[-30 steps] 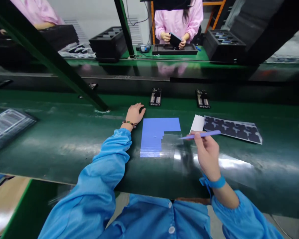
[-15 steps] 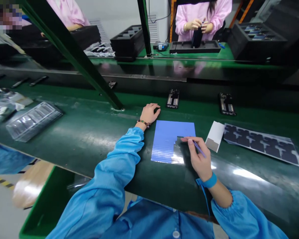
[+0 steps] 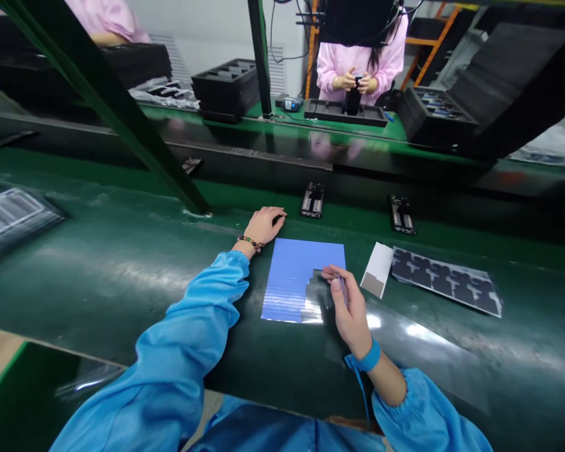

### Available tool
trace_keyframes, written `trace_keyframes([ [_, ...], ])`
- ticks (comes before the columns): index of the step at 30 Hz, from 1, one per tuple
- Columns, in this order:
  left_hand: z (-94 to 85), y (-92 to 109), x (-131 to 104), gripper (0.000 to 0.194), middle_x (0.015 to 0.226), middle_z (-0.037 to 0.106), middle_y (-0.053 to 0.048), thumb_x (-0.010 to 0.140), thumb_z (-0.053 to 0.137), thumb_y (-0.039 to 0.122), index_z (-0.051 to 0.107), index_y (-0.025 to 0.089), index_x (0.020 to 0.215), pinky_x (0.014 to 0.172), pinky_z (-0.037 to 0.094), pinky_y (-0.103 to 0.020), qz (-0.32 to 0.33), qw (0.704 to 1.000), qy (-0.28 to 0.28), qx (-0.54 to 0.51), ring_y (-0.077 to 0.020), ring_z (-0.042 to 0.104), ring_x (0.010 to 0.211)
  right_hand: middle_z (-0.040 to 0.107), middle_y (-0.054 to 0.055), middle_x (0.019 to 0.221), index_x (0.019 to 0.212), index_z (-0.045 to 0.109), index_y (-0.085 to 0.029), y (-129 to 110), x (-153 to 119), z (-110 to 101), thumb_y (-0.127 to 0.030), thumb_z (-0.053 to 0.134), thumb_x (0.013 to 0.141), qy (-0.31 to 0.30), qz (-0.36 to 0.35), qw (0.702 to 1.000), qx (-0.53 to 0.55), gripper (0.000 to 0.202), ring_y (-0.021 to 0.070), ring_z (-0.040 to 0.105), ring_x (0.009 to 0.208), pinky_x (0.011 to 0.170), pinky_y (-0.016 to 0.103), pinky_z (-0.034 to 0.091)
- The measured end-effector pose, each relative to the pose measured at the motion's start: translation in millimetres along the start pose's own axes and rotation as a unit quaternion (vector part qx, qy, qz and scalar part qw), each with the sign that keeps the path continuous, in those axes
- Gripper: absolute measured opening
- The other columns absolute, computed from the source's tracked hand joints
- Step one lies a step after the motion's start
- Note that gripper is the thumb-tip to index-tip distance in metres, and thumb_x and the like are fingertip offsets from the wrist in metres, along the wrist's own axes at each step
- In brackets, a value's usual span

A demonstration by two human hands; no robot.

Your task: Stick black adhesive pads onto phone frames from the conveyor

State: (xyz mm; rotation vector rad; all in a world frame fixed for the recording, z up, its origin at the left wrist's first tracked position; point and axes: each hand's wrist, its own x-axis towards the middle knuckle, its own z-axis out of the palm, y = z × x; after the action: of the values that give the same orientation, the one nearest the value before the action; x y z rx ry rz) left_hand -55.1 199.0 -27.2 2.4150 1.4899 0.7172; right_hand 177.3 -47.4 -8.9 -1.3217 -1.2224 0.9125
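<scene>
My left hand (image 3: 265, 225) rests on the green table, its fingers apart and nothing in it, just above the top left corner of a blue sheet (image 3: 289, 270). Over the sheet's right edge is my right hand (image 3: 348, 301), closed on a thin purple tool (image 3: 343, 289). Clear film strips run along the sheet's lower part. A white card (image 3: 378, 267) lies right of that hand, touching a sheet of black cut-outs (image 3: 445, 280). Two opened phone bodies lie farther back, one (image 3: 312, 200) near my left hand, the other (image 3: 402, 214) behind the card.
A green post (image 3: 145, 138) stands left of my left hand. Clear plastic trays (image 3: 14, 216) lie at the far left. Across a dark ledge, a person in pink holds a black object near black trays (image 3: 226, 88). A green bin (image 3: 32, 395) is below the table.
The view has shifted, so the table things appear farther left. The purple tool now stands more upright in my right hand. My left hand stays beside the sheet.
</scene>
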Motion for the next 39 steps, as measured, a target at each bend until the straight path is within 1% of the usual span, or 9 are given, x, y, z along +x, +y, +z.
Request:
trace_keyframes([
  [4,1.5,-1.6,-0.3,0.026,0.139,0.072,-0.003,0.103,0.054,0.030,0.075,0.027,0.118,0.110,0.049,-0.048,0.009,1.000,0.002,-0.012,-0.0284,0.064,0.128,0.070,0.011,0.137,0.140,0.057,-0.028,-1.6,-1.9,1.6,-0.050,0.054,0.106,-0.016,-0.001,1.000,0.003,0.040,0.0255,0.070,0.125,0.113,0.047,0.052],
  [10,2.8,-1.8,-1.2,0.026,0.137,0.074,-0.001,0.103,0.054,0.030,0.076,0.028,0.117,0.110,0.050,-0.047,0.019,1.000,0.004,-0.020,-0.0272,0.066,0.127,0.070,0.012,0.133,0.139,0.056,-0.028,-0.3,-1.3,2.6,-0.048,0.063,0.102,-0.001,0.006,1.000,-0.029,0.043,0.0261,0.072,0.117,0.109,0.049,0.054],
  [14,3.4,-0.7,-1.3,0.026,0.136,0.074,-0.001,0.103,0.054,0.031,0.076,0.028,0.116,0.108,0.050,-0.047,0.024,0.999,0.004,-0.022,-0.0266,0.066,0.127,0.070,0.011,0.131,0.138,0.056,-0.028,-0.1,-0.8,3.4,-0.047,0.065,0.101,0.004,0.012,0.999,-0.030,0.043,0.0255,0.072,0.113,0.109,0.051,0.054],
  [20,2.3,1.3,-1.7,0.023,0.131,0.077,-0.001,0.102,0.056,0.031,0.077,0.028,0.110,0.113,0.045,-0.051,0.018,1.000,0.015,-0.018,-0.0279,0.067,0.124,0.073,0.010,0.123,0.136,0.057,-0.027,-1.4,-0.5,3.3,-0.046,0.067,0.100,-0.007,0.012,0.999,-0.030,0.042,0.0251,0.073,0.108,0.108,0.051,0.054],
  [25,3.4,1.1,-2.0,0.024,0.132,0.076,0.000,0.103,0.055,0.032,0.077,0.029,0.111,0.111,0.045,-0.050,0.019,0.999,0.013,-0.022,-0.0267,0.066,0.125,0.076,0.009,0.114,0.123,0.066,-0.026,-4.0,-0.2,2.6,-0.044,0.071,0.097,-0.027,0.005,0.999,-0.047,0.032,0.0247,0.075,0.102,0.099,0.046,0.058],
  [28,4.2,0.5,-1.8,0.024,0.131,0.077,0.000,0.103,0.055,0.032,0.077,0.029,0.111,0.114,0.043,-0.051,0.016,1.000,0.014,-0.023,-0.0267,0.067,0.125,0.077,0.007,0.104,0.113,0.070,-0.026,-6.8,0.0,2.6,-0.043,0.072,0.096,-0.043,-0.007,0.997,-0.059,0.024,0.0245,0.075,0.097,0.093,0.043,0.060],
  [30,4.2,0.5,-1.6,0.023,0.130,0.077,0.000,0.102,0.055,0.032,0.077,0.029,0.109,0.117,0.040,-0.052,0.011,0.999,0.019,-0.023,-0.0272,0.067,0.124,0.077,0.006,0.101,0.110,0.071,-0.026,-8.2,0.1,2.8,-0.042,0.072,0.096,-0.049,-0.016,0.997,-0.063,0.021,0.0240,0.075,0.096,0.092,0.041,0.060],
  [35,3.8,1.0,-1.1,0.021,0.127,0.078,0.001,0.101,0.057,0.031,0.077,0.029,0.106,0.118,0.039,-0.052,0.010,0.999,0.029,-0.024,-0.0266,0.068,0.121,0.077,0.007,0.106,0.112,0.072,-0.026,-6.9,0.0,3.0,-0.045,0.073,0.096,-0.048,-0.011,0.997,-0.066,0.025,0.0254,0.075,0.101,0.095,0.043,0.059],
  [39,4.0,0.7,-1.1,0.020,0.127,0.078,0.001,0.101,0.058,0.032,0.077,0.029,0.106,0.116,0.040,-0.051,0.011,0.999,0.033,-0.025,-0.0265,0.068,0.121,0.076,0.009,0.122,0.126,0.069,-0.028,-6.1,-0.7,1.6,-0.048,0.069,0.098,-0.048,-0.004,0.997,-0.053,0.034,0.0268,0.073,0.114,0.105,0.046,0.056],
])
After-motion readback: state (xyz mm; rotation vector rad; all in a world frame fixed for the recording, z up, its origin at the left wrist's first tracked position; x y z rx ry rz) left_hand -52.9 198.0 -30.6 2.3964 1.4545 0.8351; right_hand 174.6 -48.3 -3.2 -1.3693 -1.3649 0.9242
